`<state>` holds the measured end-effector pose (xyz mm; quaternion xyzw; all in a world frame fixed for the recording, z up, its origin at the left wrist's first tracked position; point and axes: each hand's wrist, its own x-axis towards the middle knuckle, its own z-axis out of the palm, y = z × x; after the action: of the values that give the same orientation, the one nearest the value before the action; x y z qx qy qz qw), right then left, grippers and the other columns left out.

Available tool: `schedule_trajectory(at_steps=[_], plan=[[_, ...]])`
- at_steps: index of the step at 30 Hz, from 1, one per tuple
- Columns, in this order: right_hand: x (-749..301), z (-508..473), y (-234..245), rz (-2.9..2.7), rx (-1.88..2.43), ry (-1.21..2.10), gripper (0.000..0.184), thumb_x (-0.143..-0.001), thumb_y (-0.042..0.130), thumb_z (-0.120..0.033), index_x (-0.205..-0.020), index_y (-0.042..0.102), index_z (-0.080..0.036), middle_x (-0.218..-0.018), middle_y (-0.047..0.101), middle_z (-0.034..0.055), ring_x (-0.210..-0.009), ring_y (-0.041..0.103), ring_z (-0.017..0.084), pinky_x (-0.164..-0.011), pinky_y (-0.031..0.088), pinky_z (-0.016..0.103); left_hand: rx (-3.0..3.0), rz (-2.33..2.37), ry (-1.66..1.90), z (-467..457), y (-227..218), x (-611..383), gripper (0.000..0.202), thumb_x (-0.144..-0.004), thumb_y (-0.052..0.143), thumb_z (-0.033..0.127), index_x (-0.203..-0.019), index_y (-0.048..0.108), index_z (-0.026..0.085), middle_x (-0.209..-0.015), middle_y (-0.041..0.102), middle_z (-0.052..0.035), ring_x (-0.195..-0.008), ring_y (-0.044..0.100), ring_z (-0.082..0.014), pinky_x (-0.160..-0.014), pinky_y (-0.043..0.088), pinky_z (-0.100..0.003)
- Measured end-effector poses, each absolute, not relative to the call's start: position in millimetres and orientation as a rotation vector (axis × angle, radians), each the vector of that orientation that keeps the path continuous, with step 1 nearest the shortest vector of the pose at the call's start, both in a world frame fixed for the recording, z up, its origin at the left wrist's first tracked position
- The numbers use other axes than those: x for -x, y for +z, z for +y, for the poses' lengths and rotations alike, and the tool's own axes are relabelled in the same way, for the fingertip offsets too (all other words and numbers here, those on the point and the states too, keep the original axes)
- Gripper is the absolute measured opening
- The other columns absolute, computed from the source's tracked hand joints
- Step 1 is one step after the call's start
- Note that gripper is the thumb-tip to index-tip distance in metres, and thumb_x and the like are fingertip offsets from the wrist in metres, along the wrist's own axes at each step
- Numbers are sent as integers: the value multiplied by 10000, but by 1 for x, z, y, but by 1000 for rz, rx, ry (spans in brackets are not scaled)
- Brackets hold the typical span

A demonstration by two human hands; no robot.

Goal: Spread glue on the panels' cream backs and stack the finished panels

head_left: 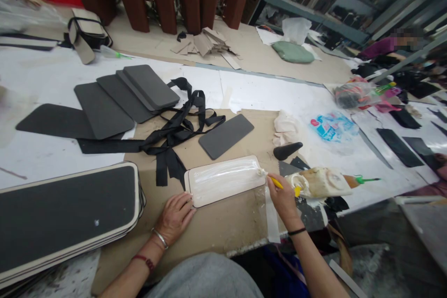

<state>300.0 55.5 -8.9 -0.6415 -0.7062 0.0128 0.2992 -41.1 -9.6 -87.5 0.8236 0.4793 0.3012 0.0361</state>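
A cream panel (pixel 225 180) with rounded corners lies flat before me, its top streaked with wet white paste. My left hand (pixel 177 214) rests at the panel's lower left corner, fingers stretched out and fingertips on the edge. At the right end, my right hand (pixel 282 193) is closed round a yellow-handled brush (pixel 275 181); its paste-covered tip touches the panel. Just beyond that hand lies a paste-smeared container (pixel 323 181) on its side, with white paste at its mouth. A dark grey padded piece (pixel 226 136) lies behind the panel.
Stacked dark panels with cream borders (pixel 66 209) stand at my left. Further back are overlapping dark grey pieces (pixel 104 107) and tangled black strips (pixel 181 125). A black-handled tool (pixel 287 151) and crumpled cloth (pixel 284 128) lie beyond the panel. Another person (pixel 384 44) is at far right.
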Motion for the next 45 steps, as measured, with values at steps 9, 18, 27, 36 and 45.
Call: schedule_trajectory(at_steps=[9, 18, 27, 36, 45], plan=[[-252, 17, -6, -1938, 1556, 191, 231, -905, 444, -311, -943, 599, -144, -894, 637, 82, -845, 590, 182, -771, 483, 314, -2471, 1493, 966, -8, -83, 37, 116, -845, 501, 219, -918, 575, 167, -1002, 620, -68, -993, 542, -210, -859, 439, -384], [-157, 3, -10, -1479, 1511, 983, 243, -842, 524, -371, -933, 631, -173, -929, 642, 76, -872, 595, 200, -795, 492, 340, -2475, 1467, 944, -8, -84, 40, 154, -837, 506, 216, -962, 575, 158, -1017, 621, -84, -994, 548, -223, -844, 469, -392], [-155, 1, -8, -1543, 1527, 904, 254, -843, 514, -374, -919, 638, -165, -914, 646, 86, -865, 597, 199, -792, 501, 333, -2469, 1466, 923, -8, -83, 40, 156, -835, 499, 213, -952, 585, 157, -1026, 620, -90, -1015, 541, -227, -852, 467, -393], [-233, 6, -18, -1526, 1763, 543, 336, -840, 488, -442, -917, 636, -150, -910, 648, 102, -866, 596, 225, -792, 488, 381, -2486, 1453, 927, -9, -85, 43, 143, -838, 503, 196, -949, 588, 165, -1027, 625, -81, -1018, 543, -216, -852, 459, -394], [-275, 43, 17, -1579, 1881, 178, 469, -832, 421, -558, -859, 637, -143, -852, 653, 103, -790, 602, 227, -735, 471, 346, -2462, 1471, 934, -9, -77, 39, 153, -838, 471, 179, -946, 579, 166, -1007, 624, -81, -1005, 546, -222, -839, 473, -404]])
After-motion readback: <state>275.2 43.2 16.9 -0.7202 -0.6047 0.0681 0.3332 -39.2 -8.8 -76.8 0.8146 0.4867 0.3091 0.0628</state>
